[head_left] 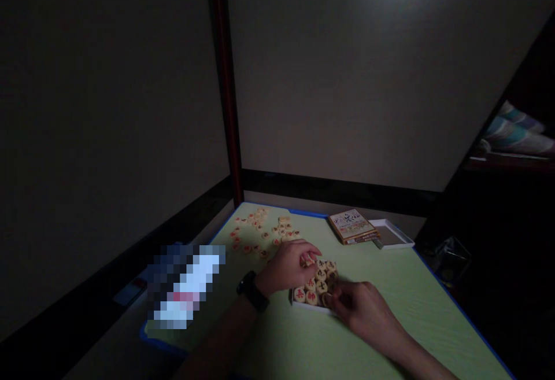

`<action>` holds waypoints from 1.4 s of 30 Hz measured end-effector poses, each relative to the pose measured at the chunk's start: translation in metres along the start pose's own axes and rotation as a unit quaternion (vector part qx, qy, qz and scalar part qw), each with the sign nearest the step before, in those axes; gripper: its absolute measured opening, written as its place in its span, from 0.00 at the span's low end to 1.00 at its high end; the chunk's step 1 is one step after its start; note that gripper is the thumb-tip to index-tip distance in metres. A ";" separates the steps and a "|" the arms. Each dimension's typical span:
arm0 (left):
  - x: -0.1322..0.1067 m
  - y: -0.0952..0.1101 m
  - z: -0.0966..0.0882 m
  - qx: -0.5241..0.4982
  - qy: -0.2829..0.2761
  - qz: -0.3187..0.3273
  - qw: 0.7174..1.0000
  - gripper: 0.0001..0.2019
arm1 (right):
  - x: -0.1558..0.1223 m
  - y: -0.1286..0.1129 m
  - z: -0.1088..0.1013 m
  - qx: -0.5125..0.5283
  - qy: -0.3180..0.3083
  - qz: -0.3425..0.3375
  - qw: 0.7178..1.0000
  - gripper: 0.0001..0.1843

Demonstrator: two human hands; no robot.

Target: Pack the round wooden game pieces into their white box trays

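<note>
Pinching a chess piece [308, 262] in left hand [288, 267] fingertips, just above far edge of white tray [303, 306], mid-table on green mat [390, 322]. Resting right hand [359, 309] at tray's near-right corner, fingers curled; cannot tell if clamped, too dim. Loose pieces [264, 232] scattered beyond.

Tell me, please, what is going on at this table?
A person is working at a green table. The left hand pinches what looks like one disc above a white tray packed with discs; the right hand touches the tray's near corner. More discs lie scattered farther left, and a printed box lies at the far edge.
</note>
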State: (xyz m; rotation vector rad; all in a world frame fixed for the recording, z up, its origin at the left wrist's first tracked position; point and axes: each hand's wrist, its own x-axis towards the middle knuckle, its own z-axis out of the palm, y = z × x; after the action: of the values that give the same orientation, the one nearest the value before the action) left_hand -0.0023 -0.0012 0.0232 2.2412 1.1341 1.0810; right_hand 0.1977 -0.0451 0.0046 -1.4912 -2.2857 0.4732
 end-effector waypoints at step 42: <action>0.013 -0.084 -0.043 0.335 0.004 -0.144 0.931 0.21 | 0.004 0.018 0.006 -0.047 0.149 -0.092 0.983 0.22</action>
State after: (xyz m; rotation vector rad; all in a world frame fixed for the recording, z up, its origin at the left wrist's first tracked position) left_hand -0.0729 0.0591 0.0014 2.4115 1.9961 0.6356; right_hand 0.2077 -0.0354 -0.0086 -1.2765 -2.2017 0.0825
